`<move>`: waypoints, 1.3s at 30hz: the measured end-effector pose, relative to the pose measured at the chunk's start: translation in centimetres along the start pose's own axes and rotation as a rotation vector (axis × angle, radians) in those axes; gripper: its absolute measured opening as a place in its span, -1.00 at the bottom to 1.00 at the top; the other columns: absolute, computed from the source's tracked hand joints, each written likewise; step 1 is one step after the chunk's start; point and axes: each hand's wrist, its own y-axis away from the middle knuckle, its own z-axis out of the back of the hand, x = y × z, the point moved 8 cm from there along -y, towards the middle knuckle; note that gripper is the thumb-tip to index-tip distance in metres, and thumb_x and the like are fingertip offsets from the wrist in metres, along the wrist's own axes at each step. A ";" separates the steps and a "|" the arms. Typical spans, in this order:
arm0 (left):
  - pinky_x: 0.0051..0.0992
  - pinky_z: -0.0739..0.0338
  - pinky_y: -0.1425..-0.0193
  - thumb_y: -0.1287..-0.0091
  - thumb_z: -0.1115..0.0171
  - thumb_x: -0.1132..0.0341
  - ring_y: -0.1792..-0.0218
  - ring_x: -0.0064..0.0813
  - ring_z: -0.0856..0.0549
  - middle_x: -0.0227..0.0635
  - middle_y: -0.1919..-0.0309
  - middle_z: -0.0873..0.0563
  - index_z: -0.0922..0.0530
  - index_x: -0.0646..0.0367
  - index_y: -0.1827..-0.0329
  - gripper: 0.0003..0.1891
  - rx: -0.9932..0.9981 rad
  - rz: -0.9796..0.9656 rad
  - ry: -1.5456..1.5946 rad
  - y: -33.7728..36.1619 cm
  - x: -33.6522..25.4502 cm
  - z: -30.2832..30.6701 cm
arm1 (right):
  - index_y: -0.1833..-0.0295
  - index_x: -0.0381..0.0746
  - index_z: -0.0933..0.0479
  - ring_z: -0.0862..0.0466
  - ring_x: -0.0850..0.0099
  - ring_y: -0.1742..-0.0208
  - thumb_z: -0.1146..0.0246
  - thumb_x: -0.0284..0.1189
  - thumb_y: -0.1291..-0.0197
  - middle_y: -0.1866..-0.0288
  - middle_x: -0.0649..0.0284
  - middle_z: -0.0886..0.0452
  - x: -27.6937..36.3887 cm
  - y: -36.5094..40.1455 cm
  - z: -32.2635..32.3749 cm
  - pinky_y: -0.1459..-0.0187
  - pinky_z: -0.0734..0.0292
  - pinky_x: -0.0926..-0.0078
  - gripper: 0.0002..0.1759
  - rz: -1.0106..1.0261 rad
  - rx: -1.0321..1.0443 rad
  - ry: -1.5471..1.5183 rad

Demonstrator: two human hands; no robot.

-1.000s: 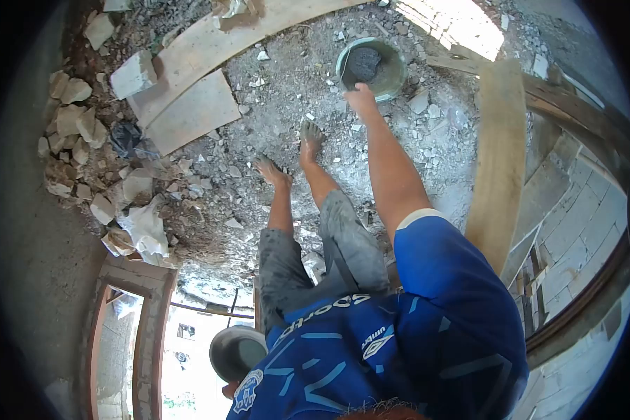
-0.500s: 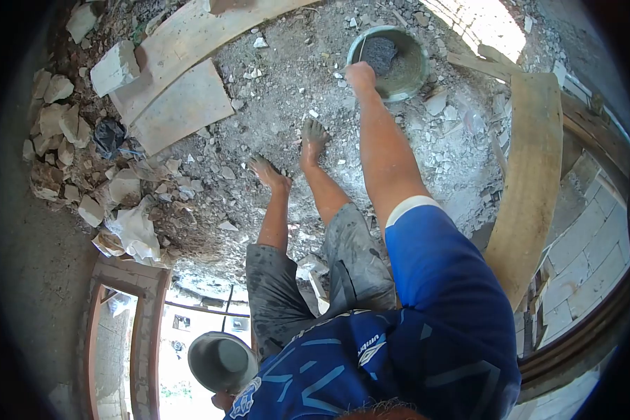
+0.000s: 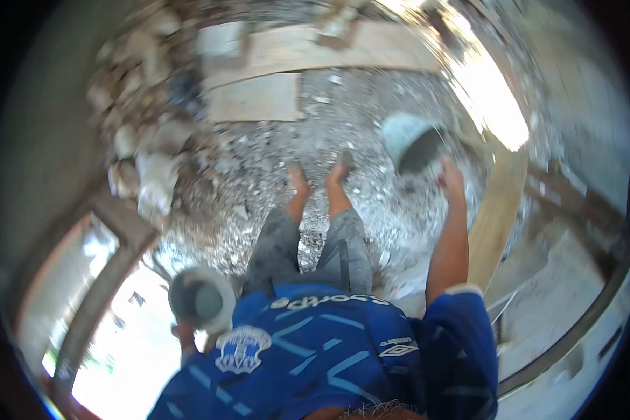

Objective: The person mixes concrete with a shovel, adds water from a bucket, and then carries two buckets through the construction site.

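Observation:
A grey-green bucket (image 3: 407,136) is tipped over the rubble on the right side, its dark mouth turned down and to the right. My right hand (image 3: 451,176) is closed at the mouth side of this bucket, blurred by motion. At lower left, a second grey bucket (image 3: 225,297) shows its open mouth and inner bottom. My left hand (image 3: 184,332) is at that bucket's lower edge, its fingers curled and partly hidden. Between the two buckets, my bare feet (image 3: 299,178) stand on the rubble.
Broken blocks (image 3: 129,140) are piled along the left wall. A flat board (image 3: 255,98) and a longer board (image 3: 371,47) lie ahead. On the right leans a plank (image 3: 500,217). A bright doorway frame (image 3: 108,294) stands at lower left.
The right bucket has gone from upright on the ground to tipped, with my right hand now on its right side. My view has turned and my left hand shows more.

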 end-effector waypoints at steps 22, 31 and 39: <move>-0.11 -0.66 -0.14 -0.12 -0.25 0.19 -0.03 0.13 -0.77 0.15 0.09 -0.78 -0.74 0.35 0.09 -0.58 -0.269 1.278 1.349 22.5 9.1 -0.8 | 0.36 -0.12 -0.42 -0.45 0.47 0.66 -0.24 -0.19 -0.45 0.61 0.35 -0.41 18.2 29.1 -21.3 0.63 -0.42 0.48 -0.66 0.196 0.396 0.687; -0.13 -0.66 -0.14 -0.02 -0.23 0.18 0.04 0.10 -0.79 0.14 0.17 -0.80 -0.76 0.33 0.21 -0.60 -0.182 1.512 1.226 38.3 0.6 -8.2 | 0.39 -0.15 -0.44 -0.44 0.47 0.65 -0.23 -0.23 -0.45 0.59 0.33 -0.44 25.2 31.3 -37.7 0.64 -0.36 0.47 -0.66 0.416 0.635 0.887; -0.13 -0.67 -0.03 0.07 -0.38 0.08 0.22 0.04 -0.80 0.07 0.33 -0.79 -0.74 0.26 0.32 -0.60 -0.422 1.941 1.517 51.9 -3.9 -6.0 | 0.42 -0.17 -0.45 -0.43 0.47 0.65 -0.22 -0.27 -0.46 0.58 0.32 -0.47 24.3 37.7 -52.4 0.65 -0.30 0.46 -0.65 0.554 0.734 1.078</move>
